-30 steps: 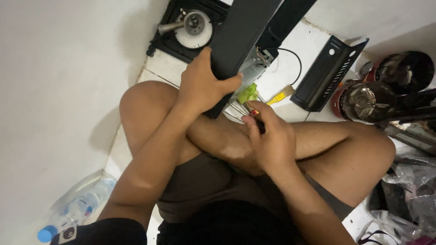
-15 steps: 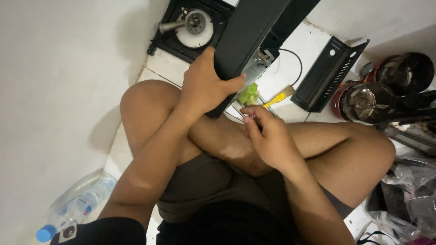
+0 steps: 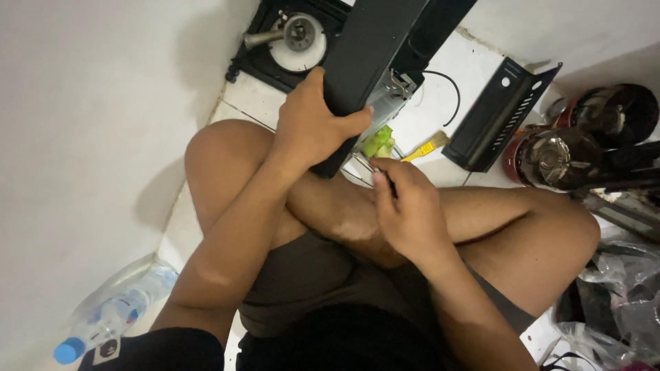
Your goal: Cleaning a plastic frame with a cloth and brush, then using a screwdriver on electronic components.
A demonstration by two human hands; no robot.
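Your left hand (image 3: 313, 127) grips the near end of the long black case (image 3: 368, 65), fingers wrapped over its edge, holding it tilted above your crossed legs. The case runs from your knee toward the far edge of the white floor (image 3: 474, 69), its open underside showing metal parts. Your right hand (image 3: 409, 206) rests on your shin just below the case, fingers curled narrow around a thin dark tool; you can't tell what kind, as only a sliver shows. A green piece (image 3: 378, 143) sits just beside the case's near end, between your two hands. A yellow brush (image 3: 426, 148) lies on the floor past it, near a black vented cover (image 3: 498, 113). A plastic bottle (image 3: 103, 323) lies at the floor's near-left corner, by the wall.
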